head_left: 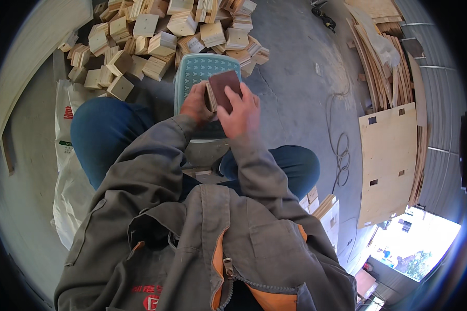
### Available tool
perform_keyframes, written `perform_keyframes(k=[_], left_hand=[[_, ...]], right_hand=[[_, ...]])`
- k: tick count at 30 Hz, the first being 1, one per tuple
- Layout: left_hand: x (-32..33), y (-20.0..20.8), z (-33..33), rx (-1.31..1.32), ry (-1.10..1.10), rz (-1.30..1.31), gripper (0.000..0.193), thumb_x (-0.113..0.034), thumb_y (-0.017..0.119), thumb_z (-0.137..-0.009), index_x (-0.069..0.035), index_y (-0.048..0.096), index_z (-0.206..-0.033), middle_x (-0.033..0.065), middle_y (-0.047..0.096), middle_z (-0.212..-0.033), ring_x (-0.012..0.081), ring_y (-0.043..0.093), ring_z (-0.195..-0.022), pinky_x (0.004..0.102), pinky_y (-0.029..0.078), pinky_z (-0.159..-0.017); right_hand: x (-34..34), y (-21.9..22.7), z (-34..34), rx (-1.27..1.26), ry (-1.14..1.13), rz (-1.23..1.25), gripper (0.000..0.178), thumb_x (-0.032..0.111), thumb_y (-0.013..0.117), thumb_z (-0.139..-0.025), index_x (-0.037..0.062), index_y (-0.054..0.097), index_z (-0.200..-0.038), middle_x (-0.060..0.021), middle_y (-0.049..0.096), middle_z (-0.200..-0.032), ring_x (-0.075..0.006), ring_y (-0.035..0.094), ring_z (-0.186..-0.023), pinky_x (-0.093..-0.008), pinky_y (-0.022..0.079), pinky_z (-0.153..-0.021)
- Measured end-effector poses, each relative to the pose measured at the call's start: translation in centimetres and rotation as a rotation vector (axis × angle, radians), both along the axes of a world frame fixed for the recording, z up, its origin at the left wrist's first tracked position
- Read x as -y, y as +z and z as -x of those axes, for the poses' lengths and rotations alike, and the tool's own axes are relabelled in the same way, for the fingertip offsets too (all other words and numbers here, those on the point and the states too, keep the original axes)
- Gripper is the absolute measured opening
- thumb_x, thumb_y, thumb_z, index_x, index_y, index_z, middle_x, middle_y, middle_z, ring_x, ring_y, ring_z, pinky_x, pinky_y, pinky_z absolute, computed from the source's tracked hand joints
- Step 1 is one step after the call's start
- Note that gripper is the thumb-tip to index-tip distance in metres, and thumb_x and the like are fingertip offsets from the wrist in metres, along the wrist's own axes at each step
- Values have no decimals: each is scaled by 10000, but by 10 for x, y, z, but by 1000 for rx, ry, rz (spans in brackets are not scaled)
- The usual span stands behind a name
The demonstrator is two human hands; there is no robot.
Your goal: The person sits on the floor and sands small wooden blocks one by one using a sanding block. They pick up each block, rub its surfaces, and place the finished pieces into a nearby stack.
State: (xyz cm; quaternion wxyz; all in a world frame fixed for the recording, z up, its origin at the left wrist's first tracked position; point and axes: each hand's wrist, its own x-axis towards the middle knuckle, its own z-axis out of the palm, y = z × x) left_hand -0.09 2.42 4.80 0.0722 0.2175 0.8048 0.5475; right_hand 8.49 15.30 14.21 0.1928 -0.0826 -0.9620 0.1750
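Observation:
Over a light-blue plastic stool [192, 62] with a raised pattern, my two hands meet. My left hand [195, 105] is closed round a small plywood block [210, 98], whose layered edge shows beside the fingers. A dark reddish-brown flat rectangular piece [223, 85], possibly sandpaper, lies against the block's face. My right hand [239, 111] grips this brown piece, with thumb and fingers bent over its surface. The palm side of both hands is hidden, and the right one is slightly blurred.
Beyond the stool lies a large heap of plywood blocks [161, 44]. A white sack [70, 166] is by my left knee. On the right, a cable [341, 150] coils on the concrete floor, near a plywood sheet with cut-outs [389, 160] and stacked boards [381, 78].

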Motion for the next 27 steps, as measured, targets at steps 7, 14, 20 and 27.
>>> perform_keyframes(k=[7, 14, 20, 27], left_hand=[[3, 13, 1, 88, -15, 38, 959, -200, 945, -626, -67, 462, -1444, 208, 550, -1366, 405, 573, -1281, 445, 502, -1081], [-1, 3, 1, 49, 3, 40, 950, -282, 960, -669, -63, 466, -1450, 211, 551, -1362, 412, 591, -1265, 440, 498, -1082], [-1, 4, -1, 66, 5, 61, 956, -304, 965, -668, -85, 472, -1458, 205, 548, -1383, 404, 577, -1292, 432, 485, -1099], [0, 1, 1, 95, 5, 19, 969, -318, 974, -658, -89, 478, -1458, 201, 546, -1393, 397, 565, -1313, 425, 477, -1112]], right_hand=[[-5, -7, 40, 35, -40, 17, 582, 214, 836, -763, 130, 714, -1326, -211, 547, -1460, -437, 524, -1287, -511, 455, -1107], [-2, -6, -63, 30, 54, 24, 616, 214, 847, -766, 140, 693, -1359, -231, 488, -1504, -447, 516, -1288, -525, 458, -1088], [-2, -6, -99, 25, 50, 30, 629, 174, 849, -738, 143, 698, -1347, -234, 507, -1496, -444, 538, -1253, -528, 473, -1063], [-10, -6, -87, 0, 53, 93, 634, 145, 865, -686, 137, 716, -1303, -229, 518, -1488, -432, 543, -1260, -520, 479, -1063]])
